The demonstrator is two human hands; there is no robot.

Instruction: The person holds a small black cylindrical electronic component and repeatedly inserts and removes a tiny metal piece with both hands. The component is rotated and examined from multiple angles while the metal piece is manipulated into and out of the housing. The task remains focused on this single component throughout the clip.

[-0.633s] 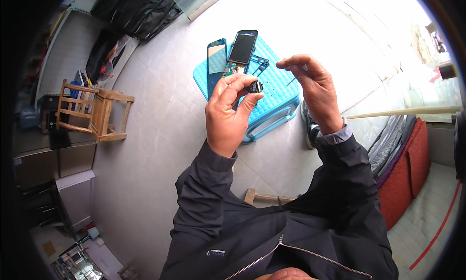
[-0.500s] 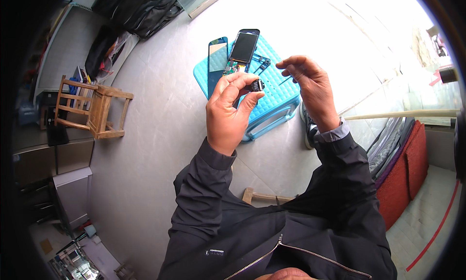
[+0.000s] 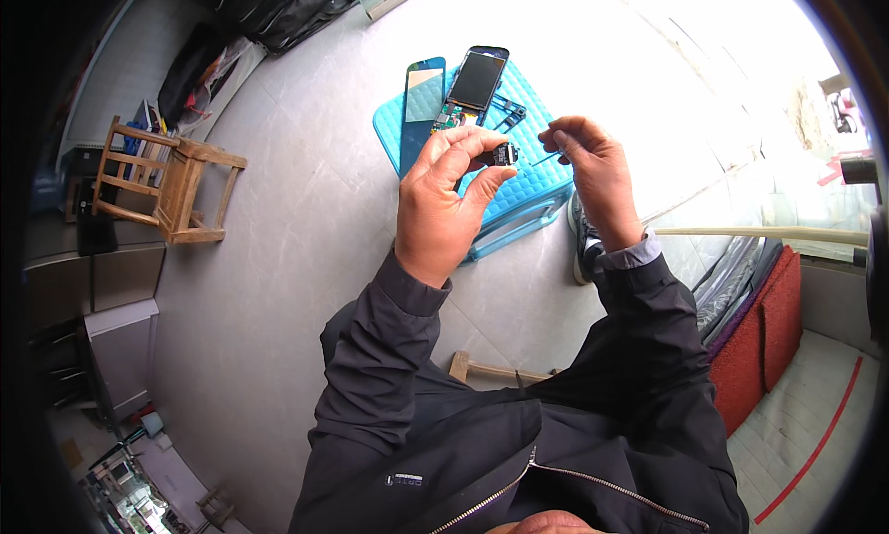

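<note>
My left hand (image 3: pixel 437 196) pinches a small black electronic part (image 3: pixel 504 153) with a bright metallic edge between thumb and fingers, above a light-blue plastic stool (image 3: pixel 519 210). To its right, my right hand (image 3: pixel 593 154) is closed, thumb and fingertips drawn together. A thin dark-blue stick-like thing (image 3: pixel 546 159) shows by those fingertips; whether they grip it, I cannot tell. On the stool lie an opened phone (image 3: pixel 479 78) with its green circuit board (image 3: pixel 448 117) bared, a glossy dark-blue phone panel (image 3: pixel 421 99), and a dark-blue frame piece (image 3: pixel 509 114). My left fingers hide part of the phone's lower end.
A wooden chair (image 3: pixel 181 187) stands on the tiled floor at left. A shoe (image 3: pixel 585 242) is close to the stool's right side. Red matting (image 3: pixel 759 339) leans at the right, and a wooden seat edge (image 3: pixel 500 372) shows near my lap. Black bags (image 3: pixel 269 11) lie at the far left.
The right thumb and fingertips have come closer together. The left hand still holds the black part, turned slightly so more of its face shows. The whole view has shifted a little.
</note>
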